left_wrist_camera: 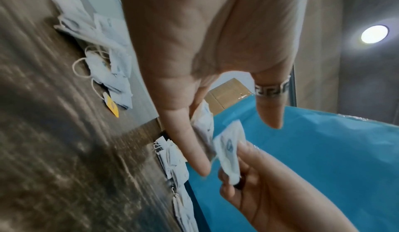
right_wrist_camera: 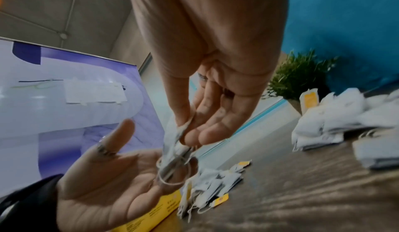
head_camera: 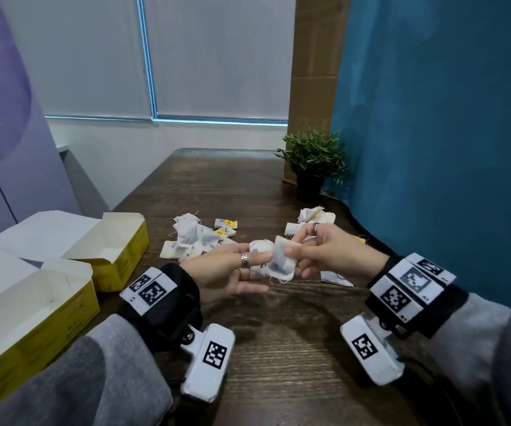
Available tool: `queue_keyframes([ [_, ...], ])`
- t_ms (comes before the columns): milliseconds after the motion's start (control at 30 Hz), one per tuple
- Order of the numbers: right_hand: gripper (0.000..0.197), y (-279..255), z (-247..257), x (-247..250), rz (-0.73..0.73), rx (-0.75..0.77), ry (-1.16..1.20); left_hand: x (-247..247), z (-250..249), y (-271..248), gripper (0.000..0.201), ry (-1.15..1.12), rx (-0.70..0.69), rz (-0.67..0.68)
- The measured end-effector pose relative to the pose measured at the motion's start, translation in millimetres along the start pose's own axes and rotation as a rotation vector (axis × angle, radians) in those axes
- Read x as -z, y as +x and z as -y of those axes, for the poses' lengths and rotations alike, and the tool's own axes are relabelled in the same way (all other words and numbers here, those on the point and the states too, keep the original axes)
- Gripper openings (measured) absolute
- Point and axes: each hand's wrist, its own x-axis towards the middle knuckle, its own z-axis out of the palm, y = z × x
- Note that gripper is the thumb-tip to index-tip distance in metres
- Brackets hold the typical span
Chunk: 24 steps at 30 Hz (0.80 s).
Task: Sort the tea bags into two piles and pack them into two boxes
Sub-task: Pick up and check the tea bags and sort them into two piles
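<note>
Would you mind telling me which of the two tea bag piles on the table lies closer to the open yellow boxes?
The left pile, the one with yellow tags showing, sits nearest the yellow boxes; the other pile lies by the potted plant.

Dark wood-grain table [head_camera: 278, 348] carrying it all: two open yellow boxes [head_camera: 63, 284] sit at its left edge, a loose pile of tea bags [head_camera: 197, 238] at the centre. A smaller tea-bag pile [head_camera: 312, 221] lies to the right, a potted plant [head_camera: 311, 167] behind it.
</note>
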Motion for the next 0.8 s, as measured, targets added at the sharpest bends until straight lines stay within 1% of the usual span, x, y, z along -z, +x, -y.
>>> queue_keyframes([
  [67,0.008,7,0,-12,0.066,-0.011,-0.035,1,2,3,0.015,0.036,-0.02,-0.025],
  [100,0.007,11,1,-15,0.098,-0.017,-0.046,4,2,5,0.017,0.05,-0.025,-0.06],
  [133,0.009,14,3,-14,0.108,-0.024,-0.062,8,1,7,0.021,0.062,-0.021,-0.109],
  [167,0.012,19,5,-10,0.086,-0.032,-0.083,14,-3,9,0.023,0.088,-0.013,-0.165],
  [233,0.014,29,9,10,-0.034,-0.044,-0.121,27,-14,11,0.023,0.21,-0.007,-0.273],
  [333,0.007,44,9,51,-0.222,-0.061,-0.185,47,-36,16,0.012,0.402,-0.044,-0.423],
  [400,0.008,54,5,74,-0.278,-0.076,-0.314,62,-47,24,0.015,0.511,-0.049,-0.513],
  [433,0.007,58,3,84,-0.264,-0.095,-0.416,69,-51,28,0.016,0.564,-0.036,-0.545],
  [467,0.006,61,1,92,-0.215,-0.132,-0.539,75,-54,33,0.024,0.635,-0.019,-0.581],
  [500,0.01,63,-1,98,-0.142,-0.187,-0.67,81,-55,38,0.036,0.724,0.006,-0.617],
  [567,0.029,65,-5,103,0.029,-0.304,-0.873,87,-57,47,0.052,0.877,0.05,-0.66],
  [600,0.038,65,-8,103,0.101,-0.361,-0.919,89,-56,51,0.056,0.913,0.064,-0.665],
  [633,0.044,64,-10,102,0.164,-0.412,-0.928,93,-55,56,0.057,0.923,0.084,-0.667],
  [700,0.049,62,-14,96,0.287,-0.477,-0.93,99,-51,64,0.057,0.932,0.132,-0.667],
  [767,0.047,62,-21,92,0.386,-0.497,-0.989,105,-47,71,0.05,0.947,0.178,-0.659],
  [800,0.044,62,-25,91,0.414,-0.499,-1.025,106,-45,73,0.046,0.941,0.195,-0.651],
])
